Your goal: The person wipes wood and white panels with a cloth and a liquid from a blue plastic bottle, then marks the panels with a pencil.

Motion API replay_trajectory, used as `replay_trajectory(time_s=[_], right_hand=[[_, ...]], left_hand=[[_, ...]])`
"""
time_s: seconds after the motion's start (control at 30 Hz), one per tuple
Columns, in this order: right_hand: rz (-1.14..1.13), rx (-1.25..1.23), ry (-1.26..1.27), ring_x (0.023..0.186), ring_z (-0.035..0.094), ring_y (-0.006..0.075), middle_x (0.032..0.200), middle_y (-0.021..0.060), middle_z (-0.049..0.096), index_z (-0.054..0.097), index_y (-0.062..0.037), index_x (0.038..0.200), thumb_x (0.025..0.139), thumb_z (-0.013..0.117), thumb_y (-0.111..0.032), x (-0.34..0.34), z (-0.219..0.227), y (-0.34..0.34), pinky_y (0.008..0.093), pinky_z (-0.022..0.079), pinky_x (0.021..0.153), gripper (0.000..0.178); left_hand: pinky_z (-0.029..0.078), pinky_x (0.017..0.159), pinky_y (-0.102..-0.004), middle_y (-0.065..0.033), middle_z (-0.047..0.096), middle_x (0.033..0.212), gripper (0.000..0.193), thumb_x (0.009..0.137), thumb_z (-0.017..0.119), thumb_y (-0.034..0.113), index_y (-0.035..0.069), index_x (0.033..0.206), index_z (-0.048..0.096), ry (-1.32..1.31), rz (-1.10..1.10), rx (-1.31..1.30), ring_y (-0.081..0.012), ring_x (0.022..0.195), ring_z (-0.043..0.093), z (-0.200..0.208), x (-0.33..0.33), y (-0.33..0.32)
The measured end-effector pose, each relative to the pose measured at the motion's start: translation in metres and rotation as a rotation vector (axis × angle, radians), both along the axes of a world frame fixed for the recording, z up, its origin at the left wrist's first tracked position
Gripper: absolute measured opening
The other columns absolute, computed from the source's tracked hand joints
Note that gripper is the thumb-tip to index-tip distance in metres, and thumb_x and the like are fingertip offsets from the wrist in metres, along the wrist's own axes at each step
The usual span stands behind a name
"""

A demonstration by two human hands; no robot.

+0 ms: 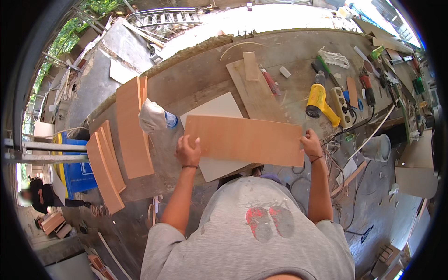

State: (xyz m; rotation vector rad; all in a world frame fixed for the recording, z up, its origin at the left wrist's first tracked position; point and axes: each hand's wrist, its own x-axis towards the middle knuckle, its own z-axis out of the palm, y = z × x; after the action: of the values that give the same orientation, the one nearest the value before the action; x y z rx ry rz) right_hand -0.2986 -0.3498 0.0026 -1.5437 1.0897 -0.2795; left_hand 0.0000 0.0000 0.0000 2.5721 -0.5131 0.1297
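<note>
A long orange-brown wooden board (247, 141) lies crosswise in front of me, partly over a white panel (219, 106). My left hand (188, 150) is closed on the board's left end, with the thumb on its upper face. At the opposite end my right hand (311, 143) grips the edge, and some of its fingers are hidden. Left of the board stands a can or bottle with a blue label (171, 120), covered by a pale cloth (152, 116). More orange-brown boards (134, 133) rest at the left side of the workbench (186, 74).
A yellow drill-like power tool (316, 100) and a power strip (342, 106) with cables lie at the right. A thin plank (256, 88) and a red tool (269, 82) sit farther back. A grey bucket (376, 148) stands at right, a blue bin (77, 168) at left.
</note>
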Motion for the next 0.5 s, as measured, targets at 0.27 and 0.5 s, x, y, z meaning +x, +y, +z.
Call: replay_trajectory(time_s=[0.27, 0.5], right_hand=[[0.224, -0.046, 0.001, 0.061, 0.058, 0.0160, 0.074, 0.0072, 0.058, 0.056, 0.0004, 0.098, 0.075, 0.061, -0.011, 0.063, 0.003, -0.059, 0.0301, 0.047, 0.053, 0.026], [0.137, -0.183, -0.044, 0.082, 0.062, 0.0188, 0.104, 0.0121, 0.062, 0.052, -0.0012, 0.123, 0.085, 0.065, -0.021, 0.122, -0.007, -0.136, 0.0308, 0.053, 0.058, 0.045]], left_hand=[[0.047, 0.085, -0.0429, -0.0183, 0.062, 0.102, 0.037, 0.082, 0.069, 0.032, -0.001, 0.098, 0.061, 0.099, 0.304, -0.257, -0.0359, 0.098, 0.059, 0.002, -0.085, 0.040], [0.047, 0.086, -0.0400, -0.0192, 0.056, 0.115, 0.039, 0.081, 0.071, 0.031, 0.000, 0.103, 0.060, 0.061, 0.359, -0.387, -0.0334, 0.106, 0.055, -0.012, -0.105, 0.060]])
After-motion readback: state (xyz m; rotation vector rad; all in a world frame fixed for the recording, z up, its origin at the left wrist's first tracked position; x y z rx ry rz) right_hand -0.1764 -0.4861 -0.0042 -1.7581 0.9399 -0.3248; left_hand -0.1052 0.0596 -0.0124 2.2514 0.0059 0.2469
